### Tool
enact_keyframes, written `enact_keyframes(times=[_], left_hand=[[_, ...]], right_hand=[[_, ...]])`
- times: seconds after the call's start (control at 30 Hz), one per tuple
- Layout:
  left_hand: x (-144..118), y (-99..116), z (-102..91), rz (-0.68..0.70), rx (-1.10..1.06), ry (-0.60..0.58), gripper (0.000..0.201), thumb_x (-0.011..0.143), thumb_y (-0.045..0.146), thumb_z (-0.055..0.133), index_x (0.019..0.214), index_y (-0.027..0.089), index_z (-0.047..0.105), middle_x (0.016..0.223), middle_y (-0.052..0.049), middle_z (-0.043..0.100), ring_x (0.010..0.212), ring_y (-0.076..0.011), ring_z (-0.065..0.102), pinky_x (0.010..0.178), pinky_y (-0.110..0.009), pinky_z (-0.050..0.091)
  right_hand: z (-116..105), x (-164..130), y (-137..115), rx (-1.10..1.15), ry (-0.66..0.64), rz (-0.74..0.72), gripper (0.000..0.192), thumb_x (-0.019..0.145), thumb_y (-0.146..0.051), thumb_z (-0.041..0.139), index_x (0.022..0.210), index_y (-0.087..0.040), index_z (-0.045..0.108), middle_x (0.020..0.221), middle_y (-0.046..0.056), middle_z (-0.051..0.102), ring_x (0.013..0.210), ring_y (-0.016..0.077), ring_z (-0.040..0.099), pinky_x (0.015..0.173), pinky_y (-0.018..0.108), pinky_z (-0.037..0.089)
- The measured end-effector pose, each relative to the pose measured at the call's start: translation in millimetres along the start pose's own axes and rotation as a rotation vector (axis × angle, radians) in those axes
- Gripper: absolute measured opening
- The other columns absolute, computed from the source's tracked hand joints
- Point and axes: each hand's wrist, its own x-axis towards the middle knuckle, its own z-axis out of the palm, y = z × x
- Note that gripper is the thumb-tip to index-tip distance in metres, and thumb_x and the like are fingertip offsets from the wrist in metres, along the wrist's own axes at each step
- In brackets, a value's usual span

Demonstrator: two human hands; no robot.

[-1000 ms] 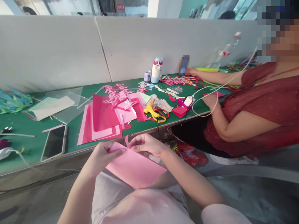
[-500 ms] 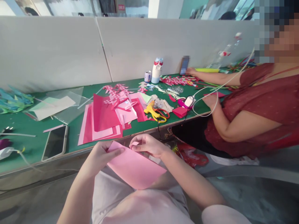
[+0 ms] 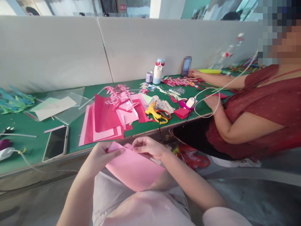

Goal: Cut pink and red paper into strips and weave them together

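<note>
Both sets of fingers (image 3: 117, 152) were pinched down on the top edge of a pink paper sheet (image 3: 134, 168), the left hand (image 3: 101, 154) with its thumb lying flat across the near corner and the right hand (image 3: 148, 147) curled shut over what looked like a small folded flap at that same edge. The sheet was held over the lap, just short of the table (image 3: 28, 125) edge, not resting on it. Looked like light craft paper to me, thin and floppy, so it would crease anywhere it got squeezed and sag if held by one corner; gripping along the edge with two hands made sense. Further out on the table sat a stack of pink and red sheets (image 3: 103, 121), a phone (image 3: 55, 143), yellow scissors (image 3: 156, 115), and a co-worker's hand (image 3: 211, 101) off to the right.
</note>
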Motion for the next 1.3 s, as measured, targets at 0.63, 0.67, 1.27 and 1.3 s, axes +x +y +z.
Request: enact_keyframes(times=[0.63, 0.67, 1.27, 1.3], left_hand=[[-1.3, -13.7, -9.1, -0.080, -0.061, -0.057, 0.029, 0.068, 0.043, 0.074, 0.076, 0.015, 0.073, 0.068, -0.002, 0.067, 0.060, -0.0136, 0.057, 0.054, -0.021, 0.043], [-1.2, -13.4, -9.2, -0.081, -0.055, -0.053, 0.029, 0.068, 0.043, 0.074, 0.076, 0.015, 0.073, 0.067, -0.002, 0.067, 0.059, -0.0133, 0.057, 0.052, -0.021, 0.042], [-2.0, -15.2, -11.0, -0.088, -0.049, -0.009, 0.031, 0.066, 0.043, 0.075, 0.076, 0.013, 0.073, 0.063, -0.005, 0.065, 0.058, -0.0170, 0.059, 0.048, -0.024, 0.043], [-2.1, -14.8, -11.3, -0.090, -0.046, -0.001, 0.031, 0.065, 0.042, 0.075, 0.076, 0.013, 0.073, 0.063, -0.005, 0.065, 0.058, -0.0169, 0.059, 0.048, -0.023, 0.043]], right_hand=[[3.7, 1.6, 4.9, 0.061, -0.016, -0.074, 0.028, 0.061, -0.032, 0.083, 0.080, -0.016, 0.070, 0.074, -0.002, 0.065, 0.064, 0.0069, 0.057, 0.059, 0.018, 0.040], [3.2, 1.3, 4.5, 0.054, -0.028, -0.077, 0.028, 0.062, -0.032, 0.083, 0.081, -0.016, 0.071, 0.076, -0.002, 0.066, 0.066, 0.0075, 0.058, 0.061, 0.019, 0.041], [3.0, 0.2, 5.1, 0.011, -0.019, -0.069, 0.034, 0.059, -0.036, 0.084, 0.081, -0.015, 0.069, 0.078, 0.000, 0.064, 0.068, 0.0081, 0.055, 0.063, 0.020, 0.041], [2.3, 0.1, 4.8, 0.004, -0.016, -0.049, 0.036, 0.058, -0.036, 0.084, 0.083, -0.014, 0.069, 0.079, 0.000, 0.065, 0.069, 0.0083, 0.056, 0.064, 0.021, 0.041]])
